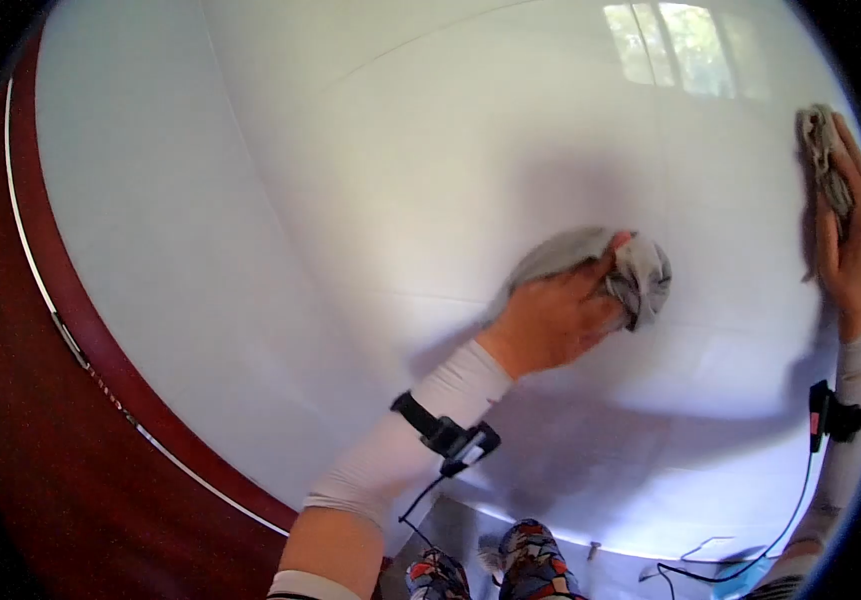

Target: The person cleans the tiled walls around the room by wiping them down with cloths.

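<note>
Gripping a grey cloth [642,277] in your left hand [555,318], just right of frame centre | your right hand [853,235] grasping a second cloth [824,165], upper right edge | both cloths against the white wall [420,170].

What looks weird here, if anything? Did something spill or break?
I see no clear spill or break. The oddest thing is the bright window shape near the top right of the glossy white wall: it looks like a reflection, not a real window. The grey cloth in the left hand just looks bunched up.
</note>
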Action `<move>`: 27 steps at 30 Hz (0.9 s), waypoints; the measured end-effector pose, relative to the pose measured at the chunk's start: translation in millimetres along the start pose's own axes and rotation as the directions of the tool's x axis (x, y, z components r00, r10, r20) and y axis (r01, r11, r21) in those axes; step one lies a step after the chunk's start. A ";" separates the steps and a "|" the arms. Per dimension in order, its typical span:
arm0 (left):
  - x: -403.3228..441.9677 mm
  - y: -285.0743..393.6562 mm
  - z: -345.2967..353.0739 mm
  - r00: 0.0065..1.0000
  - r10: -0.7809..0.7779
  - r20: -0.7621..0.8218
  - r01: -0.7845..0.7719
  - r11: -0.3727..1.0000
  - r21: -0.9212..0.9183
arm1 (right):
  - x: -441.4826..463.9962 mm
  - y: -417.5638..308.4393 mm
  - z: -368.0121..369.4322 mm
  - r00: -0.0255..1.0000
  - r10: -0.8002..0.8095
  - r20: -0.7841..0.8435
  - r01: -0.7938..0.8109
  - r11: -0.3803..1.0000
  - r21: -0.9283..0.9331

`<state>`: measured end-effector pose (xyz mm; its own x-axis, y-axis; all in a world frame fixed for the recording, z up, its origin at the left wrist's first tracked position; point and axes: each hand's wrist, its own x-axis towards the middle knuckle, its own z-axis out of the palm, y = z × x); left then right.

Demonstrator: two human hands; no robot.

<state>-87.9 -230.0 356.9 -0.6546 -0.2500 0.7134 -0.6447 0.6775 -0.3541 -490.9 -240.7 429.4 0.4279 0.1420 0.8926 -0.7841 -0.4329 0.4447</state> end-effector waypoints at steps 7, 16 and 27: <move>-17.9 -122.0 -49.8 0.836 -0.199 -0.511 0.302 0.945 0.127 | -12.5 11.5 20.3 0.985 0.134 -0.108 -0.143 0.986 -0.082; -129.2 -99.6 -23.9 0.444 -0.775 -0.450 0.781 0.581 -0.230 | 25.7 -10.2 3.5 0.983 -0.108 -0.150 0.121 0.989 0.082; -44.8 -3.0 14.1 0.958 -0.286 0.018 0.286 0.958 0.009 | -10.8 5.0 -0.9 0.996 0.080 -0.043 -0.080 0.997 0.004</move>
<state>-62.1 -230.7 317.5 -0.4494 -0.4458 0.7741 -0.8088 0.5710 -0.1406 -499.9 -243.6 422.1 0.3437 0.1452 0.9278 -0.8142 -0.4461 0.3715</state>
